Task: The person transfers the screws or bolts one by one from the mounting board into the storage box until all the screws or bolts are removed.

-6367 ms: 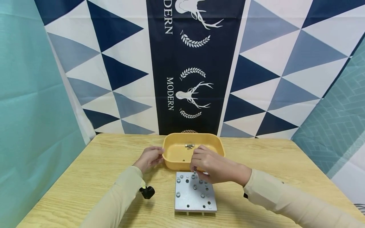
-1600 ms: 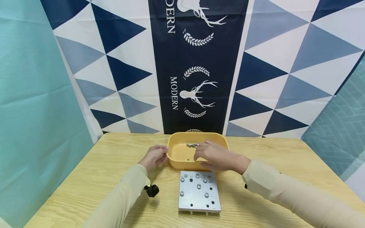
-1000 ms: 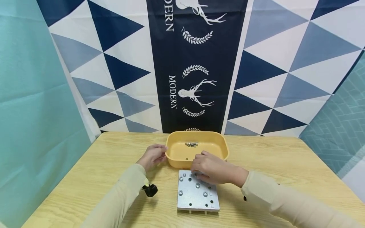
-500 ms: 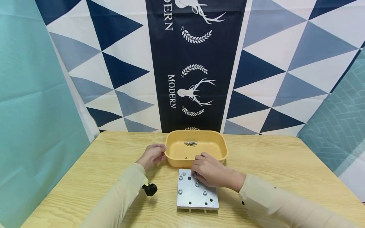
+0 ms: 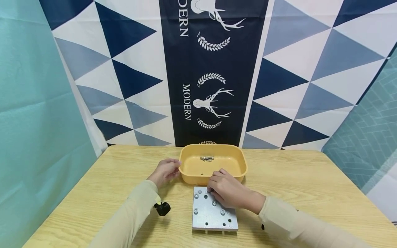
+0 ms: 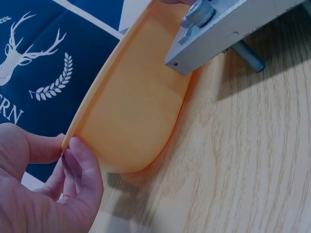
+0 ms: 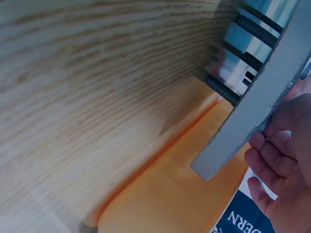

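My left hand (image 5: 165, 170) pinches the left rim of the yellow bin (image 5: 213, 180), its thumb and fingertips on the rim in the left wrist view. The silver metal plate (image 5: 207, 217) stands raised in front of the bin, with several socket-head screws upright in its holes. Over the plate's far right part is my right hand (image 5: 227, 189), fingers curled and tips at a screw (image 5: 212, 190) that they mostly hide. In the right wrist view, threaded shanks (image 7: 222, 91) stick out under the plate (image 7: 252, 104), and my right hand (image 7: 286, 155) is at its top face.
A few loose screws (image 5: 207, 158) lie in the bin, with a tiny piece (image 5: 202, 174) near its front wall. The wooden table (image 5: 124, 193) carries all this. A patterned cloth (image 5: 136, 79) hangs behind. A black device (image 5: 162, 208) is at my left wrist.
My right hand has moved from over the bin toward me onto the far part of the plate, its fingers now curled at a screw. My left hand has stayed on the rim.
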`<control>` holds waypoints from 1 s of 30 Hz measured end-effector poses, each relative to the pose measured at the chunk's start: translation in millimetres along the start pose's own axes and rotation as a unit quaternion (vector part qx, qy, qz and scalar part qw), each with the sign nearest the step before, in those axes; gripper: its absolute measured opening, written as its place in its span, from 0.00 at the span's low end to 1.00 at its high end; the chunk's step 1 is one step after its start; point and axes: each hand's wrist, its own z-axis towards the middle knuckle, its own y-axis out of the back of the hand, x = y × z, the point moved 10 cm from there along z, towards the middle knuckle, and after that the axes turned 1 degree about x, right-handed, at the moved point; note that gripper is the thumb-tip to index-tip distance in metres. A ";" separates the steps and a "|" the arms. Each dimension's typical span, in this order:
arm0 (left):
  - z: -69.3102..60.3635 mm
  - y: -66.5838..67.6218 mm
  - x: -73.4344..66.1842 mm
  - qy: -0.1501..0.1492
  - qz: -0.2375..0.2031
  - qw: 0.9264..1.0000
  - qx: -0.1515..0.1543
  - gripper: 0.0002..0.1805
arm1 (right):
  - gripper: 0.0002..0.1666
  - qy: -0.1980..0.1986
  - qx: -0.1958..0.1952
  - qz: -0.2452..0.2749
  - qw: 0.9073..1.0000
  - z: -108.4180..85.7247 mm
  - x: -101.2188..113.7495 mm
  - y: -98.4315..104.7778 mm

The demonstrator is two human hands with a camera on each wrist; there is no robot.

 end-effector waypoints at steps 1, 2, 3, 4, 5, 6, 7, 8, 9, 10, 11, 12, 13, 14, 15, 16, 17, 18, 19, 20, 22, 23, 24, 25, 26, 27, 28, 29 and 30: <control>-0.1 -0.2 0.5 0.002 -0.002 1.000 0.000 0.13 | 0.05 0.000 -0.003 0.002 1.000 -0.5 0.3 -0.2; -0.1 -0.5 0.8 0.002 -0.003 1.000 0.001 0.13 | 0.06 0.000 -0.005 0.002 1.000 -0.9 0.4 -0.3; 0.3 -0.4 1.1 0.002 -0.003 1.000 0.001 0.13 | 0.06 0.000 -0.007 0.003 1.000 -1.1 0.6 -0.1; 0.5 -0.5 1.0 0.002 -0.003 1.000 0.001 0.13 | 0.06 0.000 -0.010 0.003 1.000 -1.3 0.7 0.2; 0.7 -0.5 0.8 0.001 -0.002 1.000 0.002 0.14 | 0.06 0.000 -0.012 0.004 1.000 -1.4 1.0 0.6; 0.9 -0.5 0.7 0.001 -0.001 1.000 0.001 0.14 | 0.06 -0.001 -0.014 0.004 1.000 -1.5 1.0 1.0; 1.0 -0.5 0.7 0.003 -0.001 1.000 0.001 0.14 | 0.06 -0.001 -0.015 0.004 1.000 -1.4 0.9 1.3; 1.1 -0.5 0.6 0.003 0.001 1.000 0.001 0.14 | 0.06 -0.002 -0.016 0.005 1.000 -1.4 0.8 1.4; 1.0 -0.5 0.6 0.003 0.001 1.000 0.000 0.14 | 0.06 -0.003 -0.017 0.006 1.000 -1.4 0.7 1.5; 0.8 -0.5 0.5 0.004 0.002 1.000 0.000 0.14 | 0.05 -0.004 -0.015 0.007 1.000 -1.4 0.5 1.0; 0.8 -0.4 0.7 0.004 0.001 1.000 0.000 0.14 | 0.05 -0.004 -0.015 0.008 1.000 -1.4 0.5 0.9; 0.7 -0.4 0.9 0.005 0.001 1.000 0.000 0.14 | 0.05 -0.005 -0.014 0.009 1.000 -1.6 0.2 0.4; 0.7 -0.1 1.4 0.006 0.001 1.000 -0.001 0.14 | 0.05 -0.006 -0.013 0.010 1.000 -1.6 0.2 0.2; 0.8 0.0 1.7 0.006 0.001 1.000 -0.001 0.14 | 0.05 -0.007 -0.011 0.012 1.000 -1.7 0.1 -0.1; 0.9 0.0 2.3 0.007 0.002 1.000 -0.002 0.14 | 0.05 -0.008 -0.009 0.013 1.000 -1.7 0.2 -0.4; 0.8 0.0 2.3 0.007 0.002 1.000 -0.002 0.14 | 0.05 -0.009 -0.008 0.014 1.000 -2.0 0.2 -0.7; 0.6 -0.1 2.4 0.008 0.004 1.000 -0.003 0.14 | 0.05 -0.009 -0.008 0.015 1.000 -2.3 0.5 -0.3; 0.4 -0.3 2.5 0.008 0.005 1.000 -0.003 0.14 | 0.04 -0.009 -0.005 0.016 1.000 -2.6 0.6 -0.8; 0.1 -0.5 2.7 0.008 0.005 1.000 -0.004 0.14 | 0.04 -0.009 -0.005 0.017 1.000 -2.9 0.7 -0.8; -0.1 -0.7 2.6 0.008 0.005 1.000 -0.004 0.13 | 0.04 -0.008 -0.004 0.017 1.000 -3.3 0.8 -0.9; -0.6 -0.9 2.5 0.008 0.004 1.000 -0.006 0.13 | 0.05 -0.005 -0.004 0.018 1.000 -4.2 0.7 -1.2; -0.9 -0.8 2.5 0.008 0.004 1.000 -0.007 0.13 | 0.05 -0.003 -0.006 0.019 1.000 -4.5 0.6 -0.9; -1.1 -0.7 2.6 0.008 0.003 1.000 -0.007 0.13 | 0.06 -0.001 -0.008 0.019 1.000 -4.9 0.5 -0.5; -1.2 -0.5 2.7 0.008 0.002 1.000 -0.009 0.13 | 0.06 0.002 -0.011 0.019 1.000 -5.2 0.3 -0.1; -1.4 -0.1 3.0 0.009 0.002 1.000 -0.010 0.12 | 0.06 0.004 -0.013 0.019 1.000 -5.5 0.1 0.3; -1.6 0.0 3.4 0.008 0.002 1.000 -0.010 0.12 | 0.07 0.007 -0.015 0.017 1.000 -5.7 -0.1 0.7; -1.9 0.1 3.6 0.008 0.003 1.000 -0.010 0.13 | 0.07 0.009 -0.017 0.015 1.000 -5.8 -0.2 1.3; -2.1 0.3 4.0 0.008 0.003 1.000 -0.011 0.13 | 0.07 0.011 -0.019 0.013 1.000 -5.8 -0.5 1.8; -2.3 0.6 4.3 0.008 0.003 1.000 -0.012 0.13 | 0.07 0.012 -0.019 0.012 1.000 -5.8 -0.6 2.0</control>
